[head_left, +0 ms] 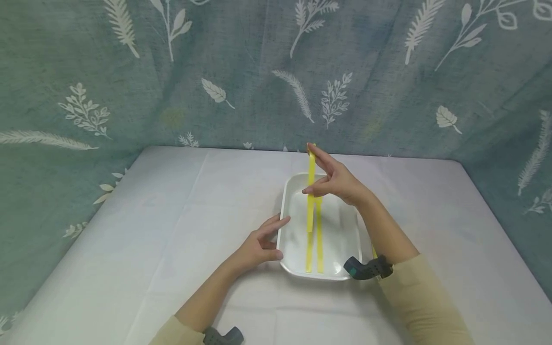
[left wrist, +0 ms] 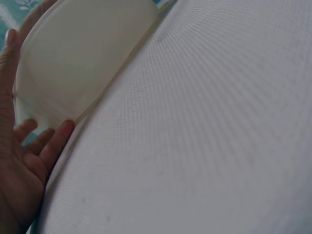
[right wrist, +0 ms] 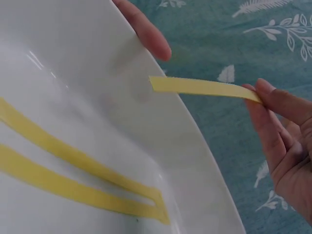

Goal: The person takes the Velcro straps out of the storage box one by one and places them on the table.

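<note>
pale leaf prints cover the blue-green cloth (head_left: 241, 57) along the far side. in front of it spreads a white-covered worktop (head_left: 207, 191), and a white tray (head_left: 340, 244) sits on it, a little right of the middle. the left hand (head_left: 258, 247) is partly closed at the tray's left edge, one finger over the rim and others against the outer wall. the right hand (head_left: 338, 182) reaches over the far part of the tray, its grip drawn together at the fingertips on the far end of one yellow strip (head_left: 311, 218), which is held above the tray floor with its free end toward the near side. beneath, two yellow strips (head_left: 319, 239) run from near to far in the tray, meeting a short crosspiece at the far end; whether it is a separate piece, i cannot tell.

to handle the held strip well, a light pinch should avoid creasing it. lowering the free end slowly, with the strip straight, should spare the pair below a nudge, while steady pressure from the left hand stops the tray sliding.
</note>
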`<action>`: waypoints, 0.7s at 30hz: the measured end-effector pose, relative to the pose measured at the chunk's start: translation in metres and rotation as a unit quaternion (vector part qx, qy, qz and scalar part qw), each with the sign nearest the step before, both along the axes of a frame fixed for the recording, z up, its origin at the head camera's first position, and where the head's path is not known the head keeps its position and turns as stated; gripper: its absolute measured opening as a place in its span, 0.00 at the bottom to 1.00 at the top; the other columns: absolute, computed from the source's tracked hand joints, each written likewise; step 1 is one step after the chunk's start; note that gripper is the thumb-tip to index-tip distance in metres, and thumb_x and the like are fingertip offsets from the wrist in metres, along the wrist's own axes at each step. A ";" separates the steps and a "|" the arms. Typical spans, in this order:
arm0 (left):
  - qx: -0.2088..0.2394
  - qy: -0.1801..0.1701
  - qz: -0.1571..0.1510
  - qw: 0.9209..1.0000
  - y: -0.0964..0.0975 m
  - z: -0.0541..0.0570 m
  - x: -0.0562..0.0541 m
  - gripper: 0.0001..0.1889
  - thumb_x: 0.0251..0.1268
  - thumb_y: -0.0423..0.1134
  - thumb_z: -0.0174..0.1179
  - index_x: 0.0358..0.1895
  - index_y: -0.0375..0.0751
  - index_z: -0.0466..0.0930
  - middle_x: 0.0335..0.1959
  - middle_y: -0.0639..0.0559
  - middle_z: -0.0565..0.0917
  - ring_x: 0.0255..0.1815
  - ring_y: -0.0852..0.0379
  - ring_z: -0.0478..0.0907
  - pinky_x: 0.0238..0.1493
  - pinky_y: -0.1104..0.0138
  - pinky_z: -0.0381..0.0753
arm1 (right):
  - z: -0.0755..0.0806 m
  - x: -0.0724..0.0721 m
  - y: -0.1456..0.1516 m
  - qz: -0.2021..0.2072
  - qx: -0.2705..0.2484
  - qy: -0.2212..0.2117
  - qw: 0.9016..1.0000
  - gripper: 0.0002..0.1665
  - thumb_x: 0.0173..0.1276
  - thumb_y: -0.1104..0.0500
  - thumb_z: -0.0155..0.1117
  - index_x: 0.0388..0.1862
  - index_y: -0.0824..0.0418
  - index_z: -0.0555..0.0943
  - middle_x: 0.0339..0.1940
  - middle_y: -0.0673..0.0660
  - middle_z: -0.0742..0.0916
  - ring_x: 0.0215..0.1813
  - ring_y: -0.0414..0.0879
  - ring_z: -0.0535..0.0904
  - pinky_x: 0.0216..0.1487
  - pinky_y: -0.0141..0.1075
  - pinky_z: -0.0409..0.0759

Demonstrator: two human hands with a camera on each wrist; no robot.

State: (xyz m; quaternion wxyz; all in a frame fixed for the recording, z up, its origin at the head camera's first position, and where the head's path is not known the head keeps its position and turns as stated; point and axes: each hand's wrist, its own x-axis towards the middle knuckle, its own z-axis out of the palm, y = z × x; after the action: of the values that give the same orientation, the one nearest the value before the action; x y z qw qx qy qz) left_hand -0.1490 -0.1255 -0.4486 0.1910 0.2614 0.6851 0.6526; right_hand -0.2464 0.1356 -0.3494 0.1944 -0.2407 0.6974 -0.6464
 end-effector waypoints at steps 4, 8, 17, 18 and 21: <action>0.001 -0.001 0.001 1.000 0.000 -0.001 0.000 0.43 0.53 0.50 0.69 0.72 0.49 0.59 0.77 0.46 0.46 0.49 0.39 0.79 0.47 0.59 0.84 | 0.007 0.004 0.007 -0.005 -0.001 0.007 1.000 0.58 0.59 0.73 0.64 0.77 0.44 0.43 0.78 0.45 0.48 0.40 0.49 0.86 0.45 0.40 0.84; -0.004 0.001 0.005 1.000 0.000 -0.001 0.000 0.44 0.51 0.51 0.69 0.72 0.50 0.60 0.77 0.46 0.46 0.49 0.39 0.79 0.46 0.60 0.84 | 0.012 0.006 0.015 -0.017 0.003 0.016 1.000 0.59 0.58 0.74 0.65 0.77 0.43 0.44 0.79 0.45 0.48 0.39 0.48 0.86 0.44 0.39 0.85; -0.020 -0.005 0.012 1.000 0.000 0.002 0.000 0.42 0.52 0.47 0.70 0.72 0.52 0.60 0.77 0.47 0.46 0.49 0.42 0.79 0.47 0.61 0.84 | 0.017 0.010 0.035 -0.039 0.007 0.024 0.999 0.59 0.58 0.73 0.65 0.77 0.44 0.43 0.79 0.45 0.47 0.39 0.52 0.86 0.44 0.40 0.85; -0.020 -0.006 0.013 1.000 0.000 0.002 0.000 0.42 0.52 0.46 0.70 0.72 0.52 0.60 0.77 0.48 0.46 0.49 0.42 0.79 0.47 0.61 0.83 | 0.017 0.011 0.037 -0.041 0.009 0.024 0.999 0.59 0.58 0.73 0.65 0.77 0.44 0.43 0.79 0.46 0.47 0.39 0.51 0.86 0.44 0.40 0.85; -0.016 -0.006 0.011 1.000 0.000 0.002 0.000 0.42 0.52 0.46 0.70 0.72 0.52 0.60 0.77 0.48 0.46 0.49 0.42 0.79 0.47 0.61 0.83 | 0.017 0.012 0.044 -0.052 0.011 0.024 0.998 0.60 0.58 0.73 0.65 0.77 0.43 0.43 0.79 0.45 0.46 0.38 0.49 0.86 0.44 0.39 0.85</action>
State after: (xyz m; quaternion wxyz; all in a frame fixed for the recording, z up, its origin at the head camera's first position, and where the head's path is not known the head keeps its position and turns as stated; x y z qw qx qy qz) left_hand -0.1488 -0.1257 -0.4467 0.1920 0.2473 0.6968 0.6453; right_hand -0.2345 0.1797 -0.3324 0.1464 -0.2176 0.7205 -0.6419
